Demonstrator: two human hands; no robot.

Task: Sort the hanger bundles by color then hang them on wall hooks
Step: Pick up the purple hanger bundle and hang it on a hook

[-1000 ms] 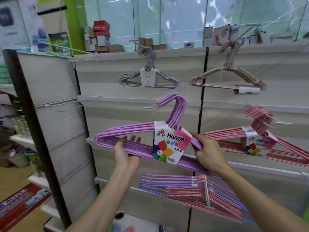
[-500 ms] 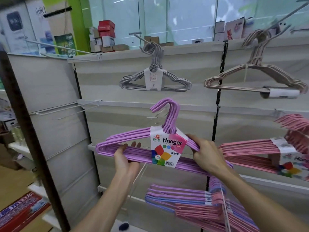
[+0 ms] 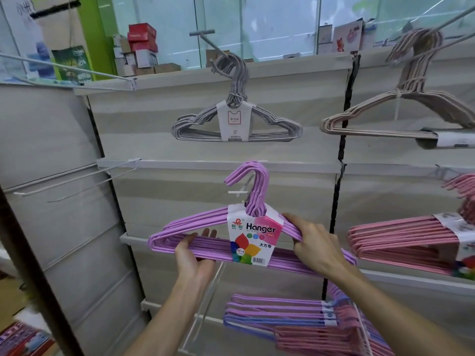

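Both hands are on the purple hanger bundle (image 3: 205, 242), and since a second ago it has swung upright and come in toward the wall, so its cluster of hooks now stands right at the white wall hook (image 3: 237, 192) instead of leaning off to the right. The left hand (image 3: 191, 255) is closed under the bottom bars from below, the right hand (image 3: 312, 245) is clamped over the right shoulder, and the label card (image 3: 253, 235) faces us square between them. That reads as the hanging step nearly done, though whether the hooks have actually caught the peg I cannot tell. Just below, nearer us, a mixed stack of purple, blue and pink hangers (image 3: 295, 319) waits on a lower peg, unsorted by the look of it. Out to the right sits the pink bundle (image 3: 401, 237), close enough that the purple bundle's right end could foul it. Left, 2 bare wire pegs (image 3: 77, 179) jut from the panel. Farther up the wall hang the grey bundle (image 3: 236, 122) and, at right, the beige bundle (image 3: 401, 109). Farthest, boxes (image 3: 142, 44) line the top ledge.
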